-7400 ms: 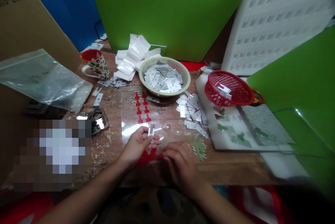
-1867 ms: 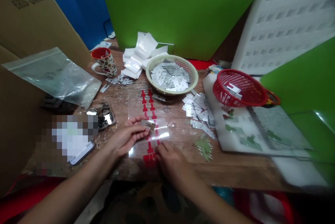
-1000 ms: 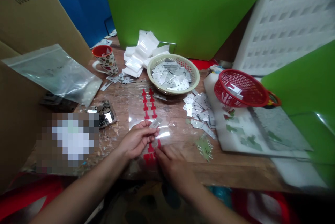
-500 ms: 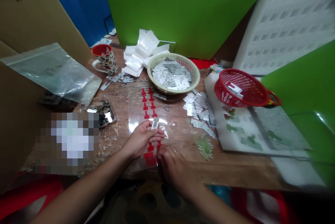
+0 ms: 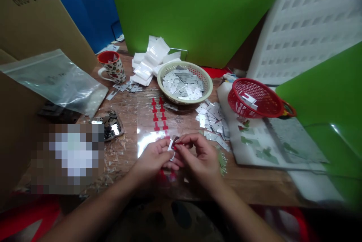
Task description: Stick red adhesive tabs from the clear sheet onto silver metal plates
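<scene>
My left hand pinches a small silver metal plate just above the table. My right hand meets it from the right, fingertips pinched on a small red sticker against that plate. Both hands hover over a clear plastic sheet carrying two rows of red T-shaped stickers. A few more red stickers lie under my hands near the table's front edge.
A cream basket full of metal plates stands behind the sheet, with loose plates to its right. A red basket, a white foam sheet, a mug, white packets, a plastic bag, cardboard and green boards surround them.
My right hand rose from the stickers near the table edge and came up to the plate in my left hand, bringing a red sticker. The left hand stayed roughly in place.
</scene>
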{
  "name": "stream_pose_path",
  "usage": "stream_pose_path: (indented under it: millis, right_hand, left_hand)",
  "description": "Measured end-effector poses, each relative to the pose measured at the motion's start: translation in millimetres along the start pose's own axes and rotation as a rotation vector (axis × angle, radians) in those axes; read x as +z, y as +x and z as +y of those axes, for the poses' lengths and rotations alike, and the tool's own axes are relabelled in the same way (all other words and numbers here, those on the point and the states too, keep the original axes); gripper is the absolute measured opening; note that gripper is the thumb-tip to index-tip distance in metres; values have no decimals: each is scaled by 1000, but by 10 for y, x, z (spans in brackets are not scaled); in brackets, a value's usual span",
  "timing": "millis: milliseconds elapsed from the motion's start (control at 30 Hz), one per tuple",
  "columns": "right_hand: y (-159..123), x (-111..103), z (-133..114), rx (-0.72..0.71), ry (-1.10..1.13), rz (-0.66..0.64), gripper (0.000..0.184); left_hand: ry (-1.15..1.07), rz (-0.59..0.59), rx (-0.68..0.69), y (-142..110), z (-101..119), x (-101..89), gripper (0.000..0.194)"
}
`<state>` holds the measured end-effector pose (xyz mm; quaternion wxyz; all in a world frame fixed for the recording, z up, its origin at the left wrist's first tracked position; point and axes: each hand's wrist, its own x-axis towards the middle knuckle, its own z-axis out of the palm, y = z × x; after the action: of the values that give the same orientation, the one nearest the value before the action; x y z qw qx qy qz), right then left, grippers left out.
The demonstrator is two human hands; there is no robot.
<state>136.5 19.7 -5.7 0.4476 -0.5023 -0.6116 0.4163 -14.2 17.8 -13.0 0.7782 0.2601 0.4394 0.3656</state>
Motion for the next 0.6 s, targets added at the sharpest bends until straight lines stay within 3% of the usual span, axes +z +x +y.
stream_pose_path:
  millis: [600]
  right_hand:
    - [-39, -37, -9, -78, -143, -32, 8]
  left_hand:
    - [65, -12, 1, -92, 53, 126, 28]
